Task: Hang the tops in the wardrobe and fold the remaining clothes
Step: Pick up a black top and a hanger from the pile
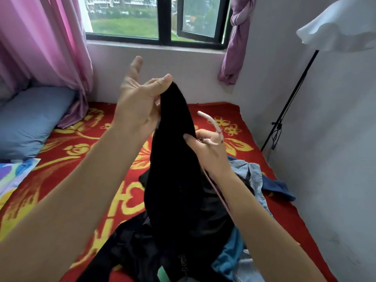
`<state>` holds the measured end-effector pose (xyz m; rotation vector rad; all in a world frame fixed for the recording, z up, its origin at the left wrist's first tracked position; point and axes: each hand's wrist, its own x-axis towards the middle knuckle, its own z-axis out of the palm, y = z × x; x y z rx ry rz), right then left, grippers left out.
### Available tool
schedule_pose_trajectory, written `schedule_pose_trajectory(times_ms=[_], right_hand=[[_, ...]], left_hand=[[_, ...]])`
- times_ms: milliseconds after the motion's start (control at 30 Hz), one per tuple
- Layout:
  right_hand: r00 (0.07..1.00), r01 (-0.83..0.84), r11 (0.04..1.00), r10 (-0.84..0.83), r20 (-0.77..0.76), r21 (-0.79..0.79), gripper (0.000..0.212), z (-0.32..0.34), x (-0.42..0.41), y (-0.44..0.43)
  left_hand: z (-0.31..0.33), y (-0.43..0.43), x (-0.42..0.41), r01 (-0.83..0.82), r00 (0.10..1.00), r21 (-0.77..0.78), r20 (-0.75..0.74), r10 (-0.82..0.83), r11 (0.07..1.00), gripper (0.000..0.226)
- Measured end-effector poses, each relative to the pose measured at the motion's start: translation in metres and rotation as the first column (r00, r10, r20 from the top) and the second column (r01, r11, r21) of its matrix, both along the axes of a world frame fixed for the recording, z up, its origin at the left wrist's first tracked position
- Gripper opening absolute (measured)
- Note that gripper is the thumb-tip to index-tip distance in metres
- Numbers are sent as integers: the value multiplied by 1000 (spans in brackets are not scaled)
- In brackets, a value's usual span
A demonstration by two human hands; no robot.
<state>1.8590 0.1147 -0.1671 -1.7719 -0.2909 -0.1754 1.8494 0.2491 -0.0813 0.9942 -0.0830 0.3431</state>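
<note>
A black top (175, 159) hangs in front of me above the bed. My left hand (138, 102) pinches its upper end between thumb and fingers, the index finger pointing up. My right hand (205, 145) grips the garment's right edge together with a pale pink hanger (209, 121), whose hook curves up past my fingers and whose arm runs down along my wrist. More clothes lie heaped below: black garments (142, 247), a light denim shirt (254, 176), a dark blue piece (278, 188) and a bright blue one (230, 259).
The bed has a red blanket with yellow flowers (71, 155). A blue pillow (30, 119) lies at the left, a colourful cloth (14, 176) near the left edge. Pink curtains (40, 41) flank the window (158, 19). A black lamp stand (293, 98) leans at the right wall.
</note>
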Motion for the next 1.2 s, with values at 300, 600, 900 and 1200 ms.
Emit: schedule_pose_trajectory(times_ms=[300, 600, 900, 1200], right_hand=[[892, -315, 948, 315, -326, 55, 34, 28, 18, -32], [766, -221, 969, 242, -596, 108, 47, -63, -3, 4], [734, -287, 951, 294, -613, 112, 40, -84, -19, 21], [751, -233, 967, 247, -612, 105, 44, -84, -21, 21]], left_hand=[[-43, 57, -17, -104, 993, 95, -38, 108, 990, 35], [-183, 53, -67, -137, 889, 559, -295, 350, 818, 27], [-238, 26, -85, -50, 835, 804, -291, 466, 593, 21], [-251, 25, -91, -4, 896, 873, -214, 389, 489, 18]])
